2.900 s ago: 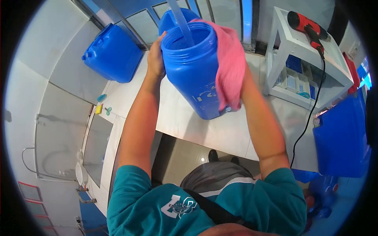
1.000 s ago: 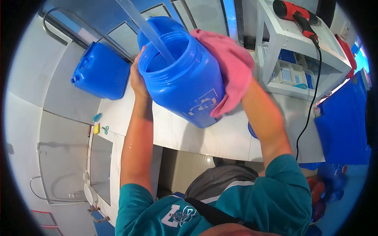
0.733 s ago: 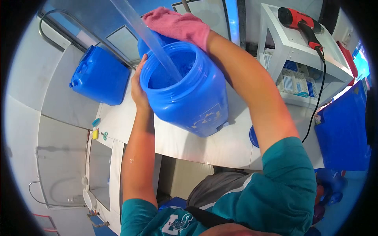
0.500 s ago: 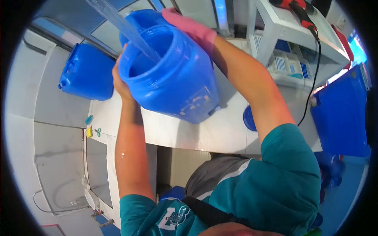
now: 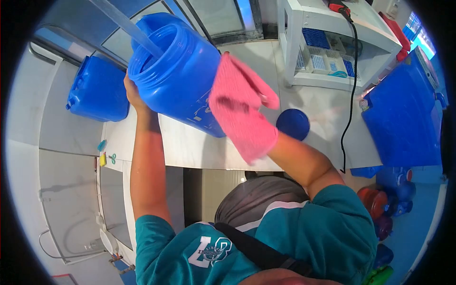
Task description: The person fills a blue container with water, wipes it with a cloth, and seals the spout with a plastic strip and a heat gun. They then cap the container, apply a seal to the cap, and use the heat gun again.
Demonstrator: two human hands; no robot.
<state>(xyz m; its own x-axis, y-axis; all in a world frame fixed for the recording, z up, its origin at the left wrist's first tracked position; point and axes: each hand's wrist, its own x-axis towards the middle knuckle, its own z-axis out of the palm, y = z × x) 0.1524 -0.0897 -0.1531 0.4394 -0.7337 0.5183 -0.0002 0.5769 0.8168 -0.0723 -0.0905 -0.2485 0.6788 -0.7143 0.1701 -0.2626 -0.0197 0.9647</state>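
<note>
A large blue plastic container (image 5: 190, 80) with a wide threaded mouth tilts over the white counter, its mouth toward the upper left. My left hand (image 5: 135, 95) grips its left side below the rim, most fingers hidden behind it. A clear, tube-like column (image 5: 126, 28) runs from the top left into the mouth. My right hand (image 5: 242, 109) wears a pink ribbed mitt and lies against the container's right side, fingers outstretched and thumb standing apart. Flat on the counter, right of the mitt, is a round dark blue lid (image 5: 293, 124).
Another blue jerrycan (image 5: 99, 90) stands at the left. Small scissors (image 5: 112, 158) and a yellow sponge (image 5: 103, 159) lie near the counter's left end. At the right are a white shelf (image 5: 327, 83) with baskets, a black cord (image 5: 352, 104) and a big blue container (image 5: 403, 114).
My right hand has come from the container's far side round to its near right side. The container has shifted slightly left, and the lid shows fully now.
</note>
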